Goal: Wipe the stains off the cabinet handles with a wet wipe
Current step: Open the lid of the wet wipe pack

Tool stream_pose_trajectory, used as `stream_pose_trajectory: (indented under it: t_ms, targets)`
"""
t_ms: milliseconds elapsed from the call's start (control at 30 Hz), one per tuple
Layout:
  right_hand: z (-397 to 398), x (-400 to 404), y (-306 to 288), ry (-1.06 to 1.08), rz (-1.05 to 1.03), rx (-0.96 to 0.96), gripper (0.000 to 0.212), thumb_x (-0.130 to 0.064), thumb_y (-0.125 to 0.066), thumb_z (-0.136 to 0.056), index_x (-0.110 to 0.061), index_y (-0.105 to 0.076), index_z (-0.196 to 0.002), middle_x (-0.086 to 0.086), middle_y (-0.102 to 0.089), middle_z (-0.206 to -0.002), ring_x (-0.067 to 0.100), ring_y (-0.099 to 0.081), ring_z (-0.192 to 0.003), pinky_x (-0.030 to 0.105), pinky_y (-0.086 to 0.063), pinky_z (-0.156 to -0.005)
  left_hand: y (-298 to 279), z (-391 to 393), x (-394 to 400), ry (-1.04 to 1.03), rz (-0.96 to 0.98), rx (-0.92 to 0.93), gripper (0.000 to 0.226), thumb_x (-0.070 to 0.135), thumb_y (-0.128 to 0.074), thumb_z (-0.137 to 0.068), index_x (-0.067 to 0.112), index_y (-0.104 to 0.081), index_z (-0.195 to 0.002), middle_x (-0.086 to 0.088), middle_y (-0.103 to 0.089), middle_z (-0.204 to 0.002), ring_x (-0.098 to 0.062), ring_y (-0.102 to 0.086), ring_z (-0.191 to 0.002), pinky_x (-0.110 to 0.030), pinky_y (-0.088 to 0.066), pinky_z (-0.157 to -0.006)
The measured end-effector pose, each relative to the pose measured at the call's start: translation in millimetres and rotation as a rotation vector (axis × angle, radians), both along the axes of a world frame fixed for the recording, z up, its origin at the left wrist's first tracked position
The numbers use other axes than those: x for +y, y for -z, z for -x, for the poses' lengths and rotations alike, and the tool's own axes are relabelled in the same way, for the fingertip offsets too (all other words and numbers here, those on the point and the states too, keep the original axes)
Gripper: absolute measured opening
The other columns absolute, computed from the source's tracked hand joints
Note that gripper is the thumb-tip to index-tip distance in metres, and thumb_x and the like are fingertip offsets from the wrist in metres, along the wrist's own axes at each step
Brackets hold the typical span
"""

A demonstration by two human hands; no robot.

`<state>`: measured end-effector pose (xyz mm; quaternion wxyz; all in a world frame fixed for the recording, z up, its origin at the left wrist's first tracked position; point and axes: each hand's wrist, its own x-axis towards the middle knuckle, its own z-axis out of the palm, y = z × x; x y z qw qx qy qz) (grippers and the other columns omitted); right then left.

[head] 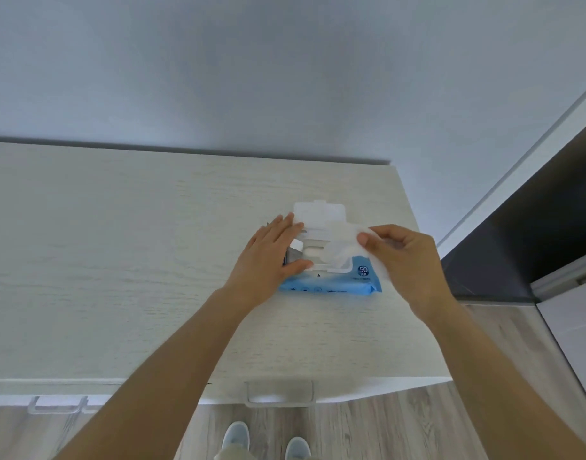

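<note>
A blue pack of wet wipes (348,285) lies on the pale wooden cabinet top (135,260), its white lid (318,210) flipped open toward the wall. My left hand (271,257) lies flat on the pack's left part, fingers straight, holding it down. My right hand (404,257) pinches a white wet wipe (341,247) between thumb and fingers; the wipe hangs partly out of the pack's opening. Two light cabinet handles show at the front edge below: one (280,393) under my arms, one (57,405) at the left.
A grey wall rises behind the cabinet. At the right there is a dark gap (534,227) and another white cabinet (577,313). Wood-look floor and my two shoes (265,439) are below the front edge.
</note>
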<state>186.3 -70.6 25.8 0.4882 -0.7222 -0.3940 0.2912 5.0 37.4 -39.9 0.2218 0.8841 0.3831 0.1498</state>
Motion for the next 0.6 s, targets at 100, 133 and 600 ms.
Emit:
stream_pose_trajectory:
  t_ms: [100,133,600]
  targets:
    - [-5.9,-2.3,-0.7,0.037,-0.006,-0.024,0.013,-0.029,-0.069,-0.084,-0.038,-0.068,-0.075,-0.017,-0.071,-0.076,0.008,-0.067,-0.079,0.032,-0.056,-0.079,-7.3,-7.3,3.6,-0.094,0.043,-0.022,0.087,0.049,-0.059,-0.087,0.022,-0.007,-0.152,0.003,-0.021,-0.156,-0.014,-0.021,-0.142,-0.03,-0.008,-0.117]
    - [-7.8,-2.9,-1.1,0.049,-0.014,-0.032,0.012,-0.029,-0.068,-0.084,-0.038,-0.067,-0.076,-0.018,-0.071,-0.076,0.005,-0.066,-0.078,0.03,-0.056,-0.079,-7.7,-8.0,2.6,-0.115,-0.002,-0.021,0.089,0.051,-0.058,-0.086,0.02,-0.007,-0.152,0.003,-0.024,-0.155,-0.014,-0.023,-0.141,-0.029,-0.003,-0.117]
    - [-24.2,3.4,6.4,-0.012,0.019,-0.183,0.011,-0.03,-0.066,-0.087,-0.038,-0.062,-0.08,-0.023,-0.064,-0.081,-0.007,-0.061,-0.074,0.01,-0.043,-0.067,0.0,-27.8,-31.7,0.083,-0.272,0.27,0.074,0.066,-0.003,-0.084,0.035,-0.027,-0.147,0.006,-0.016,-0.157,-0.016,-0.015,-0.141,-0.033,-0.015,-0.112]
